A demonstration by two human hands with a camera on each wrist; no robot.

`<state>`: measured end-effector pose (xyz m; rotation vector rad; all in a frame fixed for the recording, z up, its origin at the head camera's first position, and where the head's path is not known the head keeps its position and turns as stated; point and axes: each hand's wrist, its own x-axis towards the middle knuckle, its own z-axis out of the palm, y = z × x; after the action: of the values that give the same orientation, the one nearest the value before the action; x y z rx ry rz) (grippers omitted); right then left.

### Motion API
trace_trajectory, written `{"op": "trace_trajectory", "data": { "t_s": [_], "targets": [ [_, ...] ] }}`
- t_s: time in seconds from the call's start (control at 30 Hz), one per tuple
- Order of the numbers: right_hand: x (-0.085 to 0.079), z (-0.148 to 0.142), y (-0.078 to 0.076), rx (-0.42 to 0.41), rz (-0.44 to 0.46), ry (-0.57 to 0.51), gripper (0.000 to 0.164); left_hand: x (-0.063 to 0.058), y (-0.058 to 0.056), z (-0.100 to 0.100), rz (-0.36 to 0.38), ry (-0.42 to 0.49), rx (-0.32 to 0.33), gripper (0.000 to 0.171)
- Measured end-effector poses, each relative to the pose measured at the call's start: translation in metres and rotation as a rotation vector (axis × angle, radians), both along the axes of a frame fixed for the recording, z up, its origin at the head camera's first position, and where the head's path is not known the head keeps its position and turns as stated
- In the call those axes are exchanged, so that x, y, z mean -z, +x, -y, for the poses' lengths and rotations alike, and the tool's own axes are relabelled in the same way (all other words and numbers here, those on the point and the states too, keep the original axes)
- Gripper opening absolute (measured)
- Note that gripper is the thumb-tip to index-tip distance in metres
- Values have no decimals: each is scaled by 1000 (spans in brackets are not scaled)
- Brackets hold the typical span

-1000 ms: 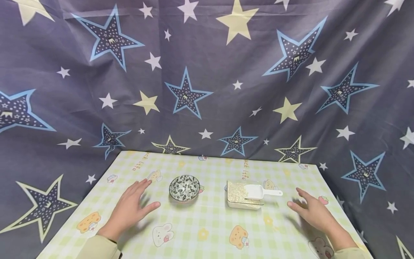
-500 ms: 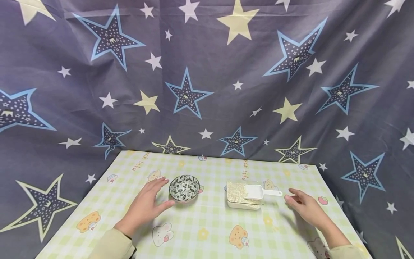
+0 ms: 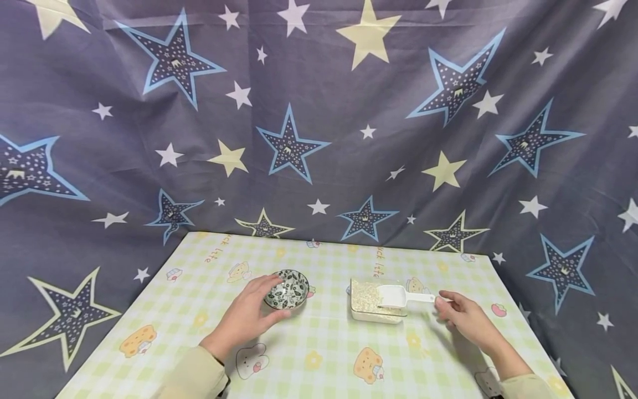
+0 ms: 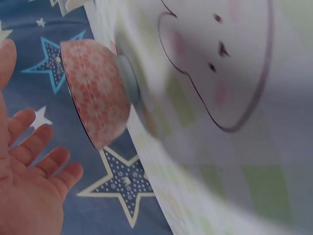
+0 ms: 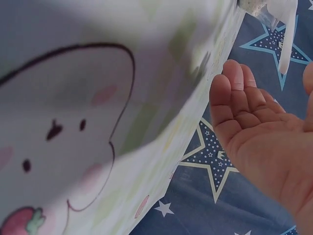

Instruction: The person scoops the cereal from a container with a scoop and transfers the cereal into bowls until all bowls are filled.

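A small round bowl [image 3: 288, 292] with a dark leaf pattern inside stands on the table. In the left wrist view the bowl [image 4: 98, 90] shows a pink flowered outside and a pale foot. My left hand [image 3: 246, 315] is at its left side, fingers and thumb spread, the fingertips overlapping the rim in the head view. A clear rectangular container [image 3: 376, 317] holds pale grains [image 3: 365, 296], with a white scoop [image 3: 394, 296] lying across it, handle to the right. My right hand [image 3: 468, 321] is by the handle's end, its fingers [image 5: 234, 93] loosely bent and apart from the handle [image 5: 288, 44].
A light green and white checked cloth [image 3: 314, 338] with cartoon prints covers the table. Behind it and at both sides hangs a dark star-patterned curtain [image 3: 319, 166].
My left hand has moved right, from beside the bowl to its rim. My right hand has come slightly left to the end of the scoop's handle. Bowl and container keep their places.
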<state>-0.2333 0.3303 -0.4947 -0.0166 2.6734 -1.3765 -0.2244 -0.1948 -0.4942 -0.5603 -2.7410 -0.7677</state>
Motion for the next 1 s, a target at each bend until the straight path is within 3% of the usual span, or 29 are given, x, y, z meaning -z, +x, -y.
{"op": "trace_trajectory", "data": {
  "t_s": [0.43, 0.8, 1.0],
  "targets": [
    [-1, 5, 0, 15, 24, -100, 73, -2, -7, -39, 74, 21, 108, 81],
    [0, 18, -8, 60, 53, -195, 67, -2, -13, -91, 66, 29, 221, 77],
    [-1, 26, -11, 88, 64, -279, 61, 1, -22, -119, 162, 20, 232, 88]
  ]
}}
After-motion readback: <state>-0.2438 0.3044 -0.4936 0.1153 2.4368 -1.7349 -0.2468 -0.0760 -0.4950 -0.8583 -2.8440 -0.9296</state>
